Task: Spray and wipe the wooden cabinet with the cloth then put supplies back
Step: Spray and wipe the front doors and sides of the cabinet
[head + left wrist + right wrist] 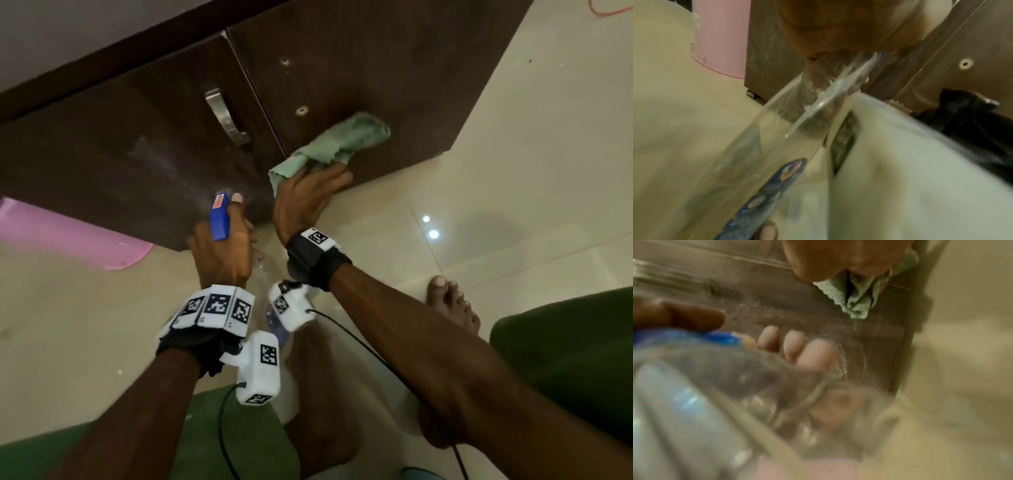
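A dark brown wooden cabinet (pixel 144 144) with two doors stands on the tiled floor. My left hand (pixel 222 246) grips a clear spray bottle (pixel 793 123) with a blue head (pixel 219 217), nozzle aimed at the left door's lower part, where wet spray marks (pixel 849 360) show. My right hand (pixel 308 198) holds a bunched green cloth (pixel 339 144) against the right door (pixel 359 68), low down. The same cloth (pixel 857 295) hangs from my fingers in the right wrist view. The bottle's body is mostly hidden behind my left wrist in the head view.
A metal handle (pixel 226 116) is on the left door. A pink bin (pixel 58 233) stands left of the cabinet. My bare foot (pixel 452 305) and knees in green fabric are on the shiny tiles (pixel 513 171) to the right.
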A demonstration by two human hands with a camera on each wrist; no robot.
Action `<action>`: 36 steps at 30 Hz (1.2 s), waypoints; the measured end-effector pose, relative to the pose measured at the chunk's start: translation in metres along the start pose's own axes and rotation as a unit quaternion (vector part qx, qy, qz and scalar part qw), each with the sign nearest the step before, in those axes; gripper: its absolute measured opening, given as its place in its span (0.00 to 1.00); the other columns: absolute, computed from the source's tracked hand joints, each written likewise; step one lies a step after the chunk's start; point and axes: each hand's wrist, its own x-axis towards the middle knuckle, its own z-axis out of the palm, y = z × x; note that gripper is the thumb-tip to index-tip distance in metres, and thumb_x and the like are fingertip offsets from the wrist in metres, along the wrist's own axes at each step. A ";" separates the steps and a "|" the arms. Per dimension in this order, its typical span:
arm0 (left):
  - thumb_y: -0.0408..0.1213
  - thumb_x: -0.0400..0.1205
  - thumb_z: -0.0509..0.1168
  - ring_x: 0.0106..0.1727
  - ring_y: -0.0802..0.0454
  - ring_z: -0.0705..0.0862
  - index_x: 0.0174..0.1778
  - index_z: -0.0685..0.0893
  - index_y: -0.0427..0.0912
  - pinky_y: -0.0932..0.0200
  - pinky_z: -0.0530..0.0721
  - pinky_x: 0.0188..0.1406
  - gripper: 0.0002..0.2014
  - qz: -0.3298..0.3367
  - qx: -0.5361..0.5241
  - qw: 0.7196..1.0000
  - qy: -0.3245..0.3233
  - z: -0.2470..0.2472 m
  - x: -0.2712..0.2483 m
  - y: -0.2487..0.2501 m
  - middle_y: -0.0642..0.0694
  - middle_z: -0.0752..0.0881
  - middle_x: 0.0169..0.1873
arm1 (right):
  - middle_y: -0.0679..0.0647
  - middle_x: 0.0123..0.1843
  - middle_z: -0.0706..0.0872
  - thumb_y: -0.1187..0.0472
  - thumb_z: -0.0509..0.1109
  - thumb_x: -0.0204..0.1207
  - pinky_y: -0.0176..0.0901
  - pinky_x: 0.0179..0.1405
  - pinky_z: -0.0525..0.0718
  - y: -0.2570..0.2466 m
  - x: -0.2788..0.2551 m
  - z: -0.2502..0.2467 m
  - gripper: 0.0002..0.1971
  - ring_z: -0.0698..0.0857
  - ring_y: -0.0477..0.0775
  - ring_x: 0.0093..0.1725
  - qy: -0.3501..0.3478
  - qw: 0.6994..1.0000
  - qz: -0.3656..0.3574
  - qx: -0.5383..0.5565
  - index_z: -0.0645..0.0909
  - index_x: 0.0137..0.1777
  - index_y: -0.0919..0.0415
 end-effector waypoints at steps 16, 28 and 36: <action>0.59 0.83 0.60 0.31 0.33 0.90 0.26 0.82 0.44 0.36 0.91 0.47 0.26 0.013 -0.036 0.999 0.037 -0.020 -0.009 0.032 0.44 0.87 0.21 | 0.58 0.58 0.81 0.66 0.74 0.69 0.50 0.48 0.72 -0.032 0.015 -0.027 0.21 0.77 0.56 0.52 0.023 0.912 -0.409 0.010 0.71 0.60 0.60; 0.57 0.82 0.60 0.30 0.30 0.89 0.30 0.84 0.44 0.40 0.91 0.35 0.23 0.019 -0.048 0.998 0.046 -0.026 -0.008 0.029 0.41 0.88 0.27 | 0.65 0.42 0.83 0.72 0.71 0.74 0.53 0.30 0.84 -0.021 -0.003 -0.006 0.16 0.83 0.61 0.36 -0.062 0.911 -0.407 -0.016 0.68 0.54 0.62; 0.49 0.83 0.58 0.52 0.18 0.80 0.32 0.71 0.45 0.30 0.79 0.54 0.16 0.066 -0.060 0.992 0.094 -0.020 -0.014 0.042 0.18 0.82 0.43 | 0.63 0.45 0.84 0.53 0.76 0.73 0.45 0.36 0.86 -0.091 -0.016 -0.004 0.20 0.85 0.57 0.40 -0.003 0.933 -0.358 0.043 0.83 0.50 0.73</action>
